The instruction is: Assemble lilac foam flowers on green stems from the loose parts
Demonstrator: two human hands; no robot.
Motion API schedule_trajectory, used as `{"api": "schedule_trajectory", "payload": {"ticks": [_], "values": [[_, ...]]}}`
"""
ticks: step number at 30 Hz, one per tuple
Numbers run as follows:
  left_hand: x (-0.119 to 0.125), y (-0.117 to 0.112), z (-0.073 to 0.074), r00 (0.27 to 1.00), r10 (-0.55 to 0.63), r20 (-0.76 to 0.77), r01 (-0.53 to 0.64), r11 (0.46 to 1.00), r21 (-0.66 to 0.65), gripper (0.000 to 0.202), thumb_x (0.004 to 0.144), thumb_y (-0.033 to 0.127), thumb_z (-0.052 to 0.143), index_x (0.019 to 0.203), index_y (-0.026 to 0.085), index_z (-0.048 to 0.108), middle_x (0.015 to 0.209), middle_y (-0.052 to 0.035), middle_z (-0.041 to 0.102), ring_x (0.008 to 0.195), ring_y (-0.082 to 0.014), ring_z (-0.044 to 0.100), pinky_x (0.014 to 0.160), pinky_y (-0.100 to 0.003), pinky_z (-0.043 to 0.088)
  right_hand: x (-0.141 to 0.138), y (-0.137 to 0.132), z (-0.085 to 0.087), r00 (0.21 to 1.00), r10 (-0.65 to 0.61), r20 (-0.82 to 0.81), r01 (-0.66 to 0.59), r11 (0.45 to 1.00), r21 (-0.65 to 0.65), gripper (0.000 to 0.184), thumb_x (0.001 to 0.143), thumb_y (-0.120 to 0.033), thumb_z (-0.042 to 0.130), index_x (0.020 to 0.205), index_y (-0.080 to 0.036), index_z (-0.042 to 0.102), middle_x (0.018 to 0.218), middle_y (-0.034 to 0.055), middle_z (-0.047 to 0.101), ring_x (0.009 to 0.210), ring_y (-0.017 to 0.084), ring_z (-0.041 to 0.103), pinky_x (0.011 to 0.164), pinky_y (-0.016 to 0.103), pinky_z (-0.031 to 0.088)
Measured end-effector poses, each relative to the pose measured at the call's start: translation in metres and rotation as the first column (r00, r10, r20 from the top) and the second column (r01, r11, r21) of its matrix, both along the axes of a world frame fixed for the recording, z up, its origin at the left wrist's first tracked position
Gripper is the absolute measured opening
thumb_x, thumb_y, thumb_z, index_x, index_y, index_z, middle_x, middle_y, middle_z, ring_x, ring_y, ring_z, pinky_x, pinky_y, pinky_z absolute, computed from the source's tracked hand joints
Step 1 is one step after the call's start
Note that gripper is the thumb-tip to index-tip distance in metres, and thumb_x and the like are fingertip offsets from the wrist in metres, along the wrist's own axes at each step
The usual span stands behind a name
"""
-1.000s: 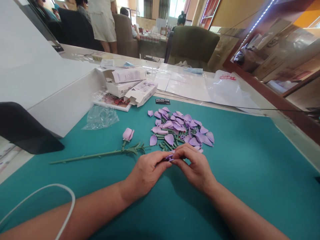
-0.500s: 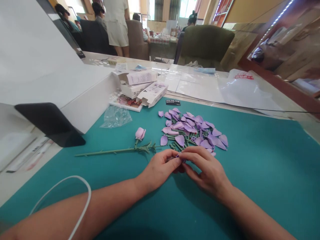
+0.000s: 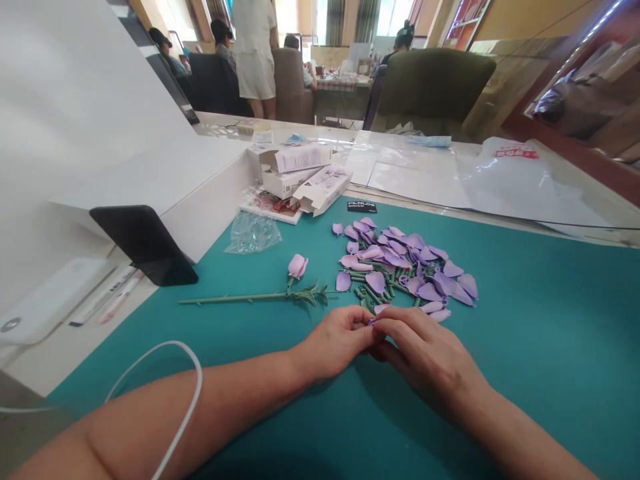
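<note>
Teal mat (image 3: 545, 353) farther right

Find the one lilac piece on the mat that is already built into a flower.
It is the bud, left of the petal pile: its petals are closed together on a green stem, while the others lie loose.
</note>
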State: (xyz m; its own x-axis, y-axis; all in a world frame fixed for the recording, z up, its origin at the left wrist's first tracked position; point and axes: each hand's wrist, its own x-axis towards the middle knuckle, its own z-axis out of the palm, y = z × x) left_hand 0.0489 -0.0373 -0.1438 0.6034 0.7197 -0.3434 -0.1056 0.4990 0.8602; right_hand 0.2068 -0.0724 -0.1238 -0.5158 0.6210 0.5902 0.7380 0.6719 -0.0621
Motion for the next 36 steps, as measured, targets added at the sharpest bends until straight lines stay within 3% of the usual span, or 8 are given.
{"api": "schedule_trajectory", "payload": {"ticks": [7, 12, 15, 19, 22, 26, 32, 36], "values": [[-0.001, 0.000, 0.003, 0.997, -0.013, -0.073, 0.017, 0.998, 0.064, 0.039, 0.063, 0.047, 0.077, 0.074, 0.013, 0.062, 0.062, 0.0015, 0.060, 0.064, -0.0129, 0.058, 0.067, -0.027, 0.044, -0.001, -0.006, -0.001, 0.999, -0.028, 0.029, 0.031, 0.994, -0.103, 0.020, 0.093, -0.012, 0.045, 0.079, -0.022, 0.055, 0.088, 0.0088, 0.068, 0.078, 0.019, 0.065, 0.065, 0.030, 0.051], [-0.009, 0.000, 0.022, 0.957, -0.112, -0.267, 0.191, 0.937, 0.292, 0.029, 0.080, 0.039, 0.063, 0.093, 0.014, 0.067, 0.079, -0.0026, 0.068, 0.078, -0.0171, 0.062, 0.070, -0.028, 0.047, 0.005, -0.006, -0.003, 0.995, -0.049, -0.089, 0.036, 0.988, -0.147, 0.009, 0.092, -0.017, 0.050, 0.096, -0.022, 0.057, 0.095, 0.0093, 0.068, 0.087, 0.020, 0.065, 0.071, 0.031, 0.053], [-0.024, -0.001, 0.041, 0.912, -0.041, -0.407, 0.268, 0.812, 0.518, 0.038, 0.084, 0.031, 0.057, 0.121, 0.020, 0.058, 0.104, -0.0046, 0.070, 0.088, -0.0189, 0.063, 0.076, -0.030, 0.049, 0.011, -0.001, 0.000, 0.967, -0.132, -0.218, 0.074, 0.965, -0.251, 0.019, 0.088, -0.020, 0.054, 0.107, -0.022, 0.058, 0.095, 0.0075, 0.067, 0.082, 0.019, 0.064, 0.068, 0.029, 0.053], [-0.050, 0.011, 0.057, 0.781, 0.305, -0.544, 0.344, 0.517, 0.784, 0.027, 0.091, 0.032, 0.047, 0.111, 0.019, 0.060, 0.109, -0.0063, 0.066, 0.096, -0.0206, 0.060, 0.086, -0.034, 0.046, 0.017, 0.007, 0.000, 0.868, -0.268, -0.418, 0.030, 0.869, -0.493, 0.022, 0.086, -0.025, 0.058, 0.106, -0.024, 0.065, 0.098, 0.0054, 0.065, 0.075, 0.016, 0.062, 0.064, 0.028, 0.052], [-0.066, 0.029, 0.057, 0.638, 0.388, -0.666, 0.546, 0.382, 0.745, 0.024, 0.091, 0.028, 0.045, 0.106, 0.017, 0.061, 0.105, -0.0072, 0.067, 0.100, -0.0237, 0.056, 0.089, -0.038, 0.043, 0.015, 0.013, -0.005, 0.723, -0.421, -0.548, -0.081, 0.735, -0.673, 0.021, 0.082, -0.035, 0.064, 0.098, -0.023, 0.068, 0.090, 0.0048, 0.065, 0.074, 0.017, 0.061, 0.063, 0.029, 0.050], [-0.070, 0.051, 0.051, 0.460, 0.378, -0.803, 0.721, 0.368, 0.587, 0.025, 0.090, 0.026, 0.048, 0.109, 0.019, 0.062, 0.107, -0.0080, 0.065, 0.104, -0.0264, 0.054, 0.083, -0.037, 0.043, 0.005, 0.025, -0.011, 0.487, -0.617, -0.618, -0.333, 0.524, -0.784, 0.037, 0.071, -0.042, 0.075, 0.099, -0.019, 0.065, 0.080, 0.0037, 0.067, 0.076, 0.019, 0.064, 0.067, 0.031, 0.050], [-0.056, 0.054, 0.046, 0.358, 0.376, -0.855, 0.800, 0.348, 0.488, 0.035, 0.084, 0.035, 0.055, 0.115, 0.021, 0.060, 0.100, -0.0097, 0.068, 0.099, -0.0305, 0.056, 0.076, -0.038, 0.042, -0.012, 0.057, -0.019, 0.411, -0.664, -0.624, -0.477, 0.427, -0.768, 0.038, 0.061, -0.039, 0.082, 0.089, -0.020, 0.067, 0.080, 0.0007, 0.066, 0.074, 0.015, 0.063, 0.067, 0.028, 0.049], [-0.051, 0.050, 0.037, 0.363, 0.423, -0.830, 0.800, 0.316, 0.510, 0.032, 0.082, 0.035, 0.056, 0.109, 0.019, 0.061, 0.095, -0.0112, 0.069, 0.098, -0.0332, 0.057, 0.078, -0.042, 0.040, -0.019, 0.070, -0.023, 0.435, -0.660, -0.613, -0.414, 0.458, -0.787, 0.039, 0.055, -0.039, 0.083, 0.082, -0.018, 0.066, 0.073, -0.0013, 0.063, 0.062, 0.012, 0.057, 0.056, 0.025, 0.046]]}}
